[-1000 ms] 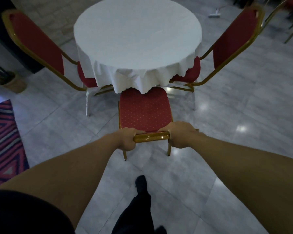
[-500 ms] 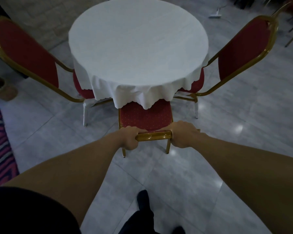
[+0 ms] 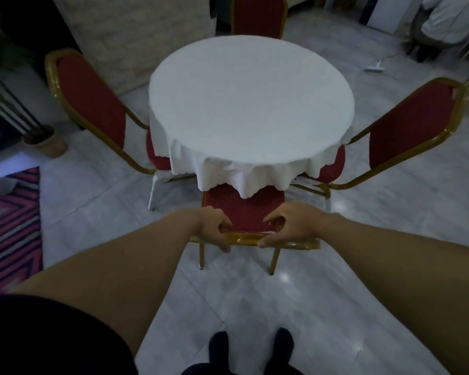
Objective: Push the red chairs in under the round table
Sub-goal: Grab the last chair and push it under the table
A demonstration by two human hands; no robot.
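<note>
The round table (image 3: 249,104) carries a white cloth that hangs over its edge. The near red chair (image 3: 241,209) with a gold frame stands tucked partly under the cloth, its back toward me. My left hand (image 3: 211,228) and my right hand (image 3: 293,226) curl loosely round the chair's gold top rail (image 3: 244,239), thumbs in front and fingers behind. A second red chair (image 3: 90,101) stands at the table's left and a third red chair (image 3: 409,123) at its right, both with seats partly under the cloth. Another red chair (image 3: 257,17) shows behind the table.
A striped red rug (image 3: 8,226) lies at the left, with a plant pot (image 3: 45,142) beyond it. A stone pillar (image 3: 136,36) rises behind the left chair. A person in white (image 3: 450,23) sits far right, near a floor tool (image 3: 374,67). My feet (image 3: 251,350) stand on grey tiles.
The near chair has slid further under the tablecloth. My fists on its top rail have loosened into a looser hold, and my view has lifted to show the far chair.
</note>
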